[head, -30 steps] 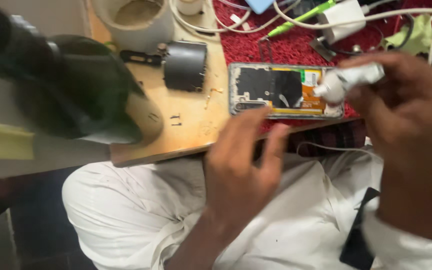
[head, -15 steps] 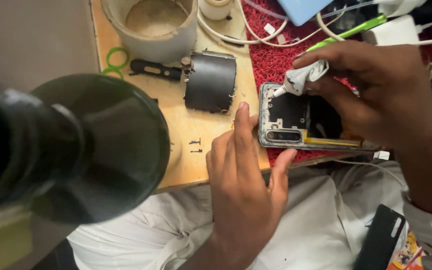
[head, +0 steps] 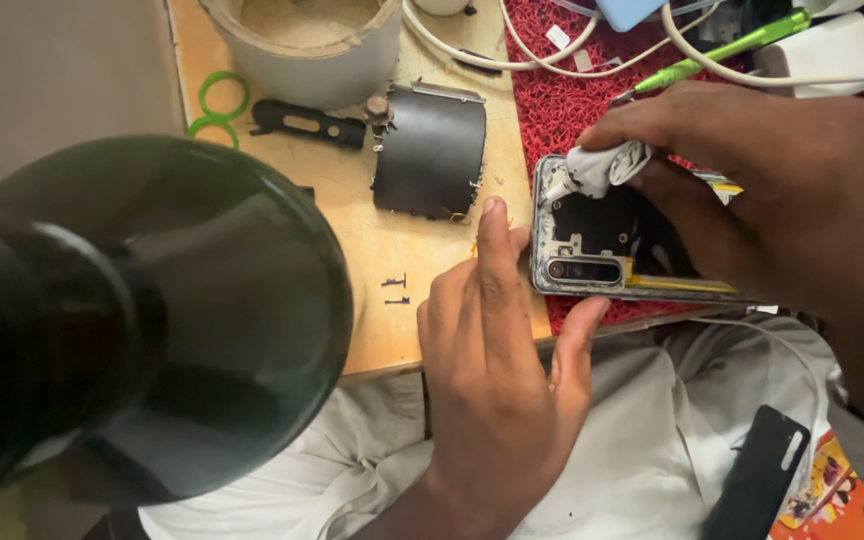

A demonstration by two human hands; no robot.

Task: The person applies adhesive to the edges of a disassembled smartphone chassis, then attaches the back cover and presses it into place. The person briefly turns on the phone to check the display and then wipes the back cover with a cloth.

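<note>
**At the Bench Edge: Opened Phone Held and Wiped**

At the front edge of the wooden worktop (head: 392, 250), an opened phone (head: 602, 250) lies flat with its back cover off, partly on the wood and partly on a red mat (head: 552, 110). Its internal frame and camera module face upward.

The left hand (head: 497, 380) rests against the left end of the phone. The fingers are extended, not curled; the fingertips touch the phone's edge, and the thumb lies just below its lower corner.

The right hand (head: 762, 190) is closed on a small white cloth wad (head: 602, 165), pinched between thumb and fingers and pressed onto the phone's upper left corner.

A curved black metal sheet (head: 430, 150) lies on the wood just left of the phone. A grey cylindrical container (head: 302, 60) stands behind it. White cables (head: 472, 50) and a green pen-shaped tool (head: 722, 50) lie across the mat. A large dark lamp shade (head: 182, 330) fills the left foreground, out of focus.
</note>
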